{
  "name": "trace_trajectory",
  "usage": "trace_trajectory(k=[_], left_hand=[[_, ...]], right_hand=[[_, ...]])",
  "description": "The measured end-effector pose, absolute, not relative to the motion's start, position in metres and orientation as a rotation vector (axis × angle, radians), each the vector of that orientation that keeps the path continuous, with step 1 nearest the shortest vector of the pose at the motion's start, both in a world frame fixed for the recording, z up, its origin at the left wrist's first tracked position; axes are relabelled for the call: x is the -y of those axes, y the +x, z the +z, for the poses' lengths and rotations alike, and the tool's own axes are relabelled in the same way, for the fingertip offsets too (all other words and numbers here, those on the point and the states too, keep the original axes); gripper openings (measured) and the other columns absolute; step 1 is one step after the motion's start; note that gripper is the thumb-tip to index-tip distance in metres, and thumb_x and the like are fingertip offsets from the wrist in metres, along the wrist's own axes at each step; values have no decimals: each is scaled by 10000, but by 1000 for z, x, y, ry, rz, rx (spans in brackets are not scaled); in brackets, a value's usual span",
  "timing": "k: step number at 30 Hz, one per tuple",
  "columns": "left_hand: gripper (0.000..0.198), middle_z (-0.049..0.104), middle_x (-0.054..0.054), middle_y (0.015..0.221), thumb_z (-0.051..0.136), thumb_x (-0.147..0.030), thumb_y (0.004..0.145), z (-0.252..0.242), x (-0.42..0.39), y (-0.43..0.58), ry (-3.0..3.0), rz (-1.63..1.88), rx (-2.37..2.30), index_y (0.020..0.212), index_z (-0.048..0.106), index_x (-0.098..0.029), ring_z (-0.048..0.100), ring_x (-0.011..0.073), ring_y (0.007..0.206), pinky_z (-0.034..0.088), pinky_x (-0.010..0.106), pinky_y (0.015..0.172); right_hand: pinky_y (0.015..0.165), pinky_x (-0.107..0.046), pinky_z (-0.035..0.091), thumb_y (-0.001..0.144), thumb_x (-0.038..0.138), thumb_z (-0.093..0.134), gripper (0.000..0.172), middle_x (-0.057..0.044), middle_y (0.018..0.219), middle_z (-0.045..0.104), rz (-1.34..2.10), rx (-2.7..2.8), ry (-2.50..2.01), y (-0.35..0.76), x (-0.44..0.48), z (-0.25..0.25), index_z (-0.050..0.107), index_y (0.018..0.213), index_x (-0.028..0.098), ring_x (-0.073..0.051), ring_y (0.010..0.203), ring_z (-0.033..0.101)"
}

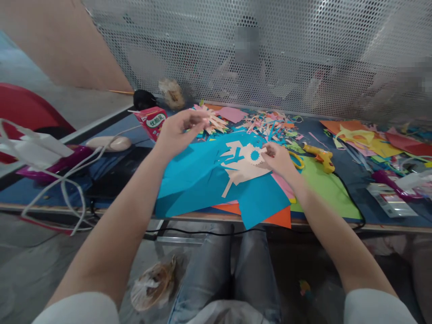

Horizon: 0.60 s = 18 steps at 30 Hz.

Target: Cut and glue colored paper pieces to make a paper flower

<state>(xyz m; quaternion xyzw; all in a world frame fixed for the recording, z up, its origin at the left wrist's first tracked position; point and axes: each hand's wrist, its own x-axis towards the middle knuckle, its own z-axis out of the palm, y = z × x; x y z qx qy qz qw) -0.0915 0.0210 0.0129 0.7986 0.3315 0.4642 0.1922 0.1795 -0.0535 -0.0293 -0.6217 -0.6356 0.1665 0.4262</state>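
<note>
My left hand [184,128] is raised over the table, thumb and fingers pinched together. At its fingertips is a cluster of pale cream and pink paper strips [216,123]; whether the pinch holds part of it is unclear. My right hand [277,157] pinches the edge of a cut cream paper [248,173]. That paper has a jagged round hole, through which blue shows, and ragged strips at its left. Beneath it lie large blue paper sheets [192,180]. Yellow-handled scissors [297,160], partly hidden, lie just beyond my right hand.
A heap of paper scraps [270,126] lies at the back, before a perforated metal screen [209,49]. On the right are a yellow glue gun [320,157], green paper [324,189] and coloured sheets [374,139]. Leftward stand a pink carton [153,121] and white cables [64,175].
</note>
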Motion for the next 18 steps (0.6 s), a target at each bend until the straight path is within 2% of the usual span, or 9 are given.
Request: trace_trajectory(k=[1,3,5,6,8,9,11,15,18], left_hand=[[381,698,93,1022,544,-419,827,12,-20,-99,2341,1144,-1012,1076,623,-142,649,185,924,500,305,834],[563,689,122,1073,583,-505,766,4,-16,-112,2481,796,-1107,1195,572,-140,635,239,988,479,355,888],[801,507,170,1361,647,-570,685,-8,-11,-119,2606,480,-1201,1345,442,-165,474,338,1243,335,483,1043],[875,423,180,1429,660,-593,661,-15,-8,-121,2633,343,-1282,1389,383,-194,372,384,1318,253,559,1063],[936,311,198,1488,633,-615,683,-25,-1,-124,2645,130,-1320,1444,276,-203,243,399,1384,156,601,1075],[919,306,201,1489,608,-618,707,-29,3,-125,2644,98,-1340,1449,265,-198,231,393,1391,128,603,1080],[845,352,190,1470,550,-606,760,-32,7,-126,2625,97,-1327,1441,286,-181,292,368,1372,161,559,1093],[675,502,122,1379,506,-549,800,-27,6,-133,2556,255,-1315,1369,401,-201,500,305,1223,371,422,1025],[610,599,130,1252,560,-544,742,-16,5,-138,2451,603,-1439,1220,536,-165,561,325,1121,399,454,1002]], right_hand=[[718,-313,478,705,167,543,105,-19,727,626,400,1606,-1564,180,53,-30,572,803,194,-163,690,600],[725,-330,481,706,166,546,143,-33,748,642,375,1634,-1591,180,51,-31,594,838,188,-174,690,605],[743,-353,486,705,165,552,201,-49,790,661,356,1653,-1620,181,51,-32,612,896,188,-188,712,616],[752,-364,489,709,165,552,239,-62,822,669,349,1661,-1632,182,51,-32,617,938,186,-198,732,622],[774,-378,495,730,169,543,318,-97,902,677,341,1681,-1648,182,52,-33,607,1041,170,-216,795,634],[788,-380,496,740,172,538,350,-115,946,674,336,1692,-1653,183,52,-33,596,1086,160,-226,839,636],[817,-387,494,745,181,552,387,-140,1018,661,319,1715,-1665,184,53,-32,582,1129,149,-246,921,629],[874,-432,465,733,179,573,380,-164,1109,624,228,1720,-1706,190,53,-24,579,1112,149,-286,1028,588],[890,-454,437,777,192,510,322,-173,1118,604,67,1681,-1808,198,59,-14,569,1089,137,-306,1071,555]])
